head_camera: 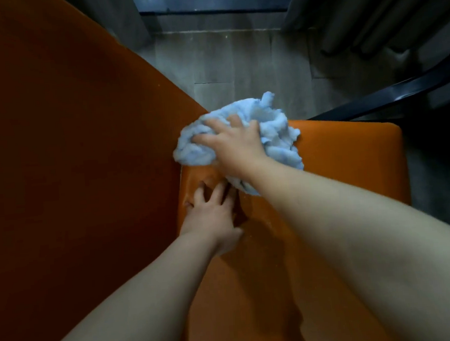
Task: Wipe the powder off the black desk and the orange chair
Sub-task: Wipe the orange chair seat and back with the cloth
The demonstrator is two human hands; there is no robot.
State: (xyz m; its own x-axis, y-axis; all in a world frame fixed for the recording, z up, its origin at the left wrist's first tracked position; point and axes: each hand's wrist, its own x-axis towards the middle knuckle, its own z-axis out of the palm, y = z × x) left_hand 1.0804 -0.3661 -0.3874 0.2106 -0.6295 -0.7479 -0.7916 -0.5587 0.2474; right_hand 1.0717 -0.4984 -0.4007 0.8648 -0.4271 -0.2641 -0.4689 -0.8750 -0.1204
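Observation:
The orange chair fills the view: its seat lies below me and its backrest rises on the left. My right hand presses a crumpled light-blue cloth onto the far corner of the seat, where seat and backrest meet, fingers spread over the cloth. My left hand rests flat on the seat beside the backrest, fingers straight, holding nothing. A few pale specks of powder show on the seat near my left hand. The black desk is out of view.
A black curved chair arm or frame runs past the seat's far right corner. Grey tiled floor lies beyond the seat. Dark curtains hang at the upper right, and a window sill sits at the top.

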